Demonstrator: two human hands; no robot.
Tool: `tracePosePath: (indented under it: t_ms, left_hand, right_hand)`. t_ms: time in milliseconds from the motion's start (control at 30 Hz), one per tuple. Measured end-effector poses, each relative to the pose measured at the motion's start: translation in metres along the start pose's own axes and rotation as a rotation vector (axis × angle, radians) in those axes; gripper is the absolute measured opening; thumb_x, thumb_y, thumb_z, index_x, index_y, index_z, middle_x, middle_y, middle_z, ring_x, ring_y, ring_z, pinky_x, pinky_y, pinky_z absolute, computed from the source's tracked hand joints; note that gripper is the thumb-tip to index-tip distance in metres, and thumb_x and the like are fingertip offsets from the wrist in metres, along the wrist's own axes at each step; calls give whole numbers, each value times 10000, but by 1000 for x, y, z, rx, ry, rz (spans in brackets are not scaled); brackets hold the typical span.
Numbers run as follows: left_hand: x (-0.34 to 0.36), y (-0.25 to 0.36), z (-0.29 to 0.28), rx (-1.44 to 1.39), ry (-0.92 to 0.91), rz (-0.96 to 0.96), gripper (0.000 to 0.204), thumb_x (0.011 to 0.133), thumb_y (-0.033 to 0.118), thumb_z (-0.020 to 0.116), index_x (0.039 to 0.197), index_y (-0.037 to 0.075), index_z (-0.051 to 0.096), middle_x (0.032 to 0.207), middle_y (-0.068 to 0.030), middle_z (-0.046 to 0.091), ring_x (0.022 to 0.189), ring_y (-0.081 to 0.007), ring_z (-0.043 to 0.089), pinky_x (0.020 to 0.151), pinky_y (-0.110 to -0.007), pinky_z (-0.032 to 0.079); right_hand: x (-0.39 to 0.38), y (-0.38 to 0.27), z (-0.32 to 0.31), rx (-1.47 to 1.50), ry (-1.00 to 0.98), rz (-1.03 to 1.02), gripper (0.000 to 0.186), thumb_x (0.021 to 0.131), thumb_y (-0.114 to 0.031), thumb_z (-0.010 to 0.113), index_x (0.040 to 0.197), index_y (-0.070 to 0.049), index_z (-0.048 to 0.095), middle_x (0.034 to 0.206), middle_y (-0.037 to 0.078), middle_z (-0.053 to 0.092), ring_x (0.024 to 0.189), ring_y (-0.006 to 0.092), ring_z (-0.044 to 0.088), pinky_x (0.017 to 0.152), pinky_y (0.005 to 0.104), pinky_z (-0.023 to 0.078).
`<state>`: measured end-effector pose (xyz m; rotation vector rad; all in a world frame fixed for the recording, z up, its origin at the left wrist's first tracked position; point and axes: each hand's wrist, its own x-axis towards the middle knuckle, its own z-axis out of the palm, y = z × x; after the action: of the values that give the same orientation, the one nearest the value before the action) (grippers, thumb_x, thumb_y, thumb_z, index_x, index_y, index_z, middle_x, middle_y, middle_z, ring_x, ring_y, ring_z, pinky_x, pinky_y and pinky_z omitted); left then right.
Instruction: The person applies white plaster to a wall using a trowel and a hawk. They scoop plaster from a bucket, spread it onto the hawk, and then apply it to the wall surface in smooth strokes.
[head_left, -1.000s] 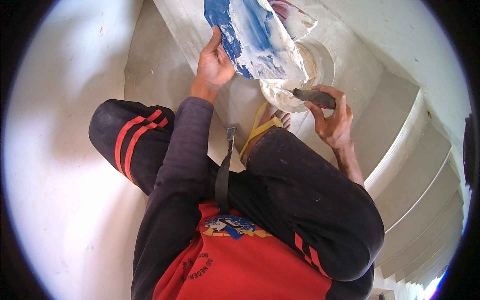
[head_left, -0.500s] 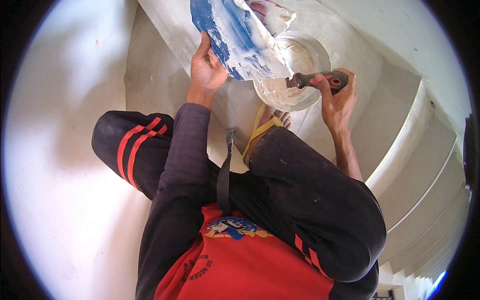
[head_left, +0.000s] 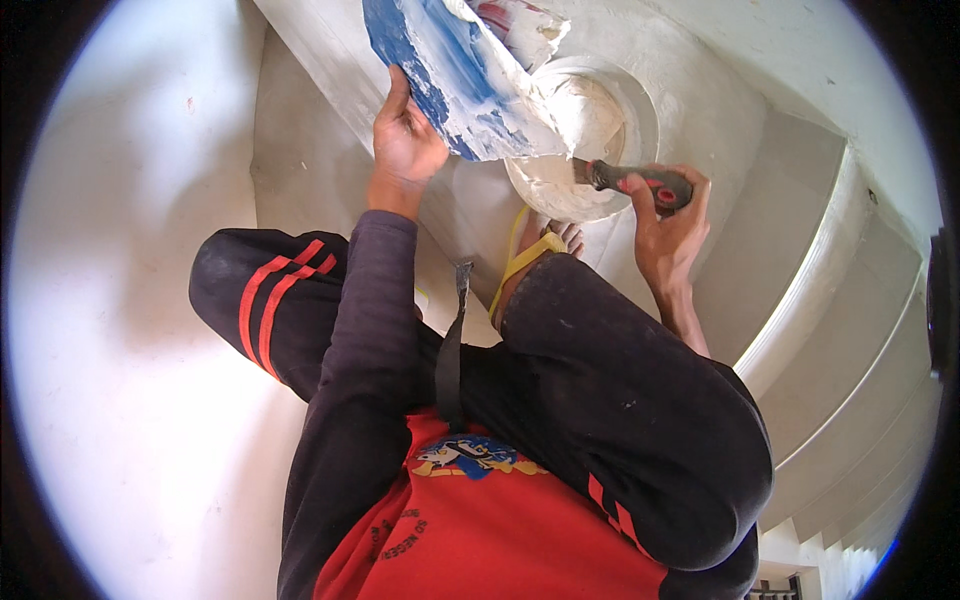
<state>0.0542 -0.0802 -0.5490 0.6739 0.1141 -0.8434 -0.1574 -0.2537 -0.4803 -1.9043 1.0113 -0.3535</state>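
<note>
My left hand (head_left: pixel 405 150) is closed on the edge of a bendy blue sheet (head_left: pixel 440 55), its face smeared with white putty. The sheet slants over the left part of a round pale bucket (head_left: pixel 645 115) that has creamy white putty (head_left: pixel 595 110) inside. In my right hand (head_left: pixel 675 235) is a putty knife (head_left: pixel 650 185) with a black and red handle, pointing left over the bucket. Its blade is close to the sheet's lower corner; whether the two touch, I cannot tell.
A crumpled, putty-stained wrapper (head_left: pixel 535 35) lies behind the sheet. Pale steps (head_left: pixel 775 250) curve down the right side beside a white wall. My foot in a yellow-strapped sandal (head_left: pixel 535 255) is just in front of the bucket. A smooth white wall (head_left: pixel 120 300) fills the left.
The blue sheet and my left hand have shifted slightly left. The putty knife's handle has dropped a little toward me, and more putty shows in the bucket.
</note>
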Motion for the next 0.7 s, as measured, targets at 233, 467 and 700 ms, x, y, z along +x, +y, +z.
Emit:
tracePosePath:
  t_ms: [233,467,700]
  left_hand:
    - [-5,0,11,-81,67,18,485,945,380,420,1345,107,407,1365,-86,439,1267,-288,396,1058,-513,277]
    - [-6,2,7,-206,-46,-27,418,950,354,443,1268,84,475,1289,-61,516,1211,-235,463,1053,-449,309]
    - [-4,0,-6,-271,-164,-73,391,953,318,451,1252,70,493,1261,-69,544,1164,-221,514,1020,-419,368]
  right_hand:
    - [-20,36,-33,129,79,-144,408,766,-54,726,1064,-3,451,991,161,640,896,194,626,802,328,510]
    - [22,18,-37,-153,-14,-573,414,753,-61,724,1087,-26,481,1009,146,637,893,239,636,743,342,548]
    - [30,5,-29,-387,-267,-828,332,757,-120,714,1006,-65,502,959,128,611,846,280,635,675,357,554]
